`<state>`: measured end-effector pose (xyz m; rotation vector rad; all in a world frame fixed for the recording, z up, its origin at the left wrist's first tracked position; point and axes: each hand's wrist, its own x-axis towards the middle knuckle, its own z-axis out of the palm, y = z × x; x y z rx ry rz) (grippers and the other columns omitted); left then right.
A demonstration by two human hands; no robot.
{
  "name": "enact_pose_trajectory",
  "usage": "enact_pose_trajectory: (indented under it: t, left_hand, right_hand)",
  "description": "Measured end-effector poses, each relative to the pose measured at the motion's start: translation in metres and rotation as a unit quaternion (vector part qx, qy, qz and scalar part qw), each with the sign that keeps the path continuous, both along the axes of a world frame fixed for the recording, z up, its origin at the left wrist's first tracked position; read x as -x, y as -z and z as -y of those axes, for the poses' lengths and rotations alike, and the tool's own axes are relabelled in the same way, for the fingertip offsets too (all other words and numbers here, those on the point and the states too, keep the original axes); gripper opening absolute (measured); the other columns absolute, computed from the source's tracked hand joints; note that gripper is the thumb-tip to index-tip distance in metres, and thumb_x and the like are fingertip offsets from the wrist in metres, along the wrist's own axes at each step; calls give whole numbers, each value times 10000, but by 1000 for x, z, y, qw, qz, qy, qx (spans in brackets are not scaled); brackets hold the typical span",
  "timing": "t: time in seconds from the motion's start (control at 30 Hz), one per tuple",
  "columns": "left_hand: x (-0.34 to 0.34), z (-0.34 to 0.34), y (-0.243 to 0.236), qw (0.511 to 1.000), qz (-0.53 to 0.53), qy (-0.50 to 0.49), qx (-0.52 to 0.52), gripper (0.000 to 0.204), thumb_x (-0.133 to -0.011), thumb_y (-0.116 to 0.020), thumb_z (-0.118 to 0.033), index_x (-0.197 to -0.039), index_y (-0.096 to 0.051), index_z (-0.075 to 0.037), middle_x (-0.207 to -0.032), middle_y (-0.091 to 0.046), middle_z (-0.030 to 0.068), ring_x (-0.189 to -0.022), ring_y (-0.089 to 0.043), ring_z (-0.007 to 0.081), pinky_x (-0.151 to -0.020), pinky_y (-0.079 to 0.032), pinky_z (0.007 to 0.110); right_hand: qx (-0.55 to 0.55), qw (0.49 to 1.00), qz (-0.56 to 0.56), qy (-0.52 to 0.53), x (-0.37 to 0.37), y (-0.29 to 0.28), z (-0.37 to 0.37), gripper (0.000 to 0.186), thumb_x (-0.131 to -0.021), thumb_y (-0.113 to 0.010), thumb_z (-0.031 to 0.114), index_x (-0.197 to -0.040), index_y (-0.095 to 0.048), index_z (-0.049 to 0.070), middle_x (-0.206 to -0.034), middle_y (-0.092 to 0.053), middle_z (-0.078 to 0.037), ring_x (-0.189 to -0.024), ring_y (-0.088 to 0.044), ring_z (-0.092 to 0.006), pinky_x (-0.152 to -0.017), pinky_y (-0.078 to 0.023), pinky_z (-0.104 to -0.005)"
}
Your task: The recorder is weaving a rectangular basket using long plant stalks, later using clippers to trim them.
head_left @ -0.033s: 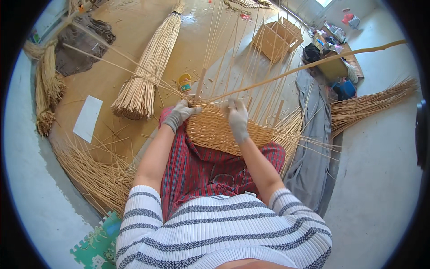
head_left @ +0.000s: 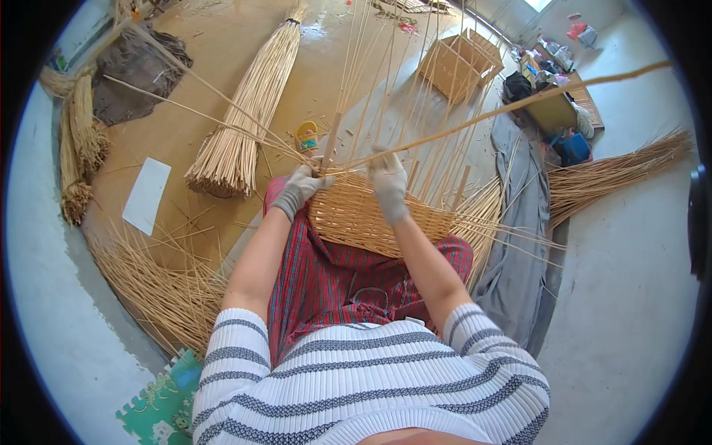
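Across the plaid-clad lap (head_left: 356, 285) sits a partly woven wicker basket (head_left: 363, 221). At the basket's left corner, the gloved left hand (head_left: 299, 187) pinches its rim. Above the basket's middle, apart from the left, the gloved right hand (head_left: 388, 182) is at a long rod (head_left: 519, 106); whether it grips, I cannot tell. Beyond the basket stands a cardboard box (head_left: 449, 72).

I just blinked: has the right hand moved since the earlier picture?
Yes: the right hand has shifted slightly left and away from the body, judged against the cardboard box.
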<state>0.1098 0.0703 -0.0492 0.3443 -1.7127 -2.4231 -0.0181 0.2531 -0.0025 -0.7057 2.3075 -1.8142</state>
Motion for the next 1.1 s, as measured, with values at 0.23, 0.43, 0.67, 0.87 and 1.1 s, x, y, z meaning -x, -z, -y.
enact_pose_trajectory:
  t: [0.23, 0.43, 0.67, 0.87, 1.1]
  left_hand:
    - [15, -18, 19, 989, 46, -132, -42, 496, -832, -720, 56, -1295, -592, -68, -1130, -691, 41, -1022, -638, 165, -915, -532, 330]
    - [14, -42, 16, 950, 20, -230, 213, 366, -808, -725, 47, -1142, -607, -45, -1053, -651, 56, -909, -631, 170, -819, -539, 326]
    - [-18, -116, -42, 865, -71, -162, 470, 402, -791, -771, -95, -1160, -614, -70, -1168, -603, 177, -1052, -627, 367, -899, -524, 440]
    - [-3, -129, -68, 805, 85, -23, 586, 626, -768, -808, -155, -1349, -580, -211, -1296, -533, 136, -1081, -628, 369, -890, -527, 479]
    - [4, -135, -58, 813, 50, -60, 577, 641, -764, -798, -111, -1358, -600, -252, -1212, -551, 107, -1017, -648, 335, -860, -531, 453]
  right_hand:
    - [-76, 996, 9, 41, 23, -54, 46, 437, -949, -626, 168, -1376, -553, 113, -771, -675, -118, -697, -613, -210, -651, -503, -378]
    - [198, 931, 300, 63, -29, 1, -112, 386, -1029, -614, 236, -1364, -522, 69, -963, -724, -59, -820, -723, -170, -559, -523, -266]
    - [46, 930, 334, 144, -7, 0, -110, 216, -1011, -601, 146, -1190, -620, 27, -1013, -727, -96, -843, -740, -219, -600, -579, -289]
    - [-79, 975, -207, -7, 46, -49, -28, 736, -963, -620, 87, -1593, -246, 157, -1446, -534, -228, -1282, -584, -265, -1021, -493, -355]
    - [-251, 962, 13, -108, 32, -37, -72, 987, -972, -624, 173, -1616, 122, 205, -1504, -383, -377, -1270, -573, -424, -1025, -501, -397]
